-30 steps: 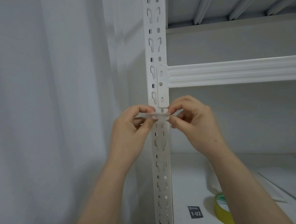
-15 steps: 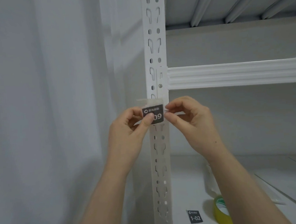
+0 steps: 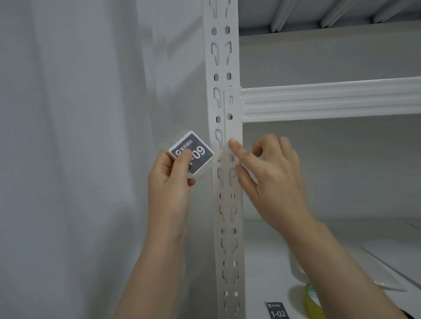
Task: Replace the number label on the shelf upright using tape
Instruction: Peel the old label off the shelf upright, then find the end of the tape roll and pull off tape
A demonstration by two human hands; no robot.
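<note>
A white slotted shelf upright (image 3: pixel 221 61) runs down the middle of the view. My left hand (image 3: pixel 169 186) pinches a dark grey number label ending in "09" (image 3: pixel 196 153), tilted and held just left of the upright, with clear tape around its edges. My right hand (image 3: pixel 266 178) is at the upright's front face, index fingertip and thumb touching it beside a strip of clear tape; whether it grips the tape is unclear. A second dark label reading "1-02" (image 3: pixel 277 311) lies flat on the lower shelf board (image 3: pixel 343 237). Beside it sits a yellow tape roll (image 3: pixel 312 305), partly hidden by my right forearm.
A white ribbed shelf beam (image 3: pixel 335 100) joins the upright at mid height. A grey curtain (image 3: pixel 57 143) hangs to the left of the rack. A flat white sheet (image 3: pixel 405 263) lies on the lower shelf at the right.
The "09" label was at the upright, held between both hands. Now my left hand has pulled it off to the left and tilted it; my right hand stays at the upright.
</note>
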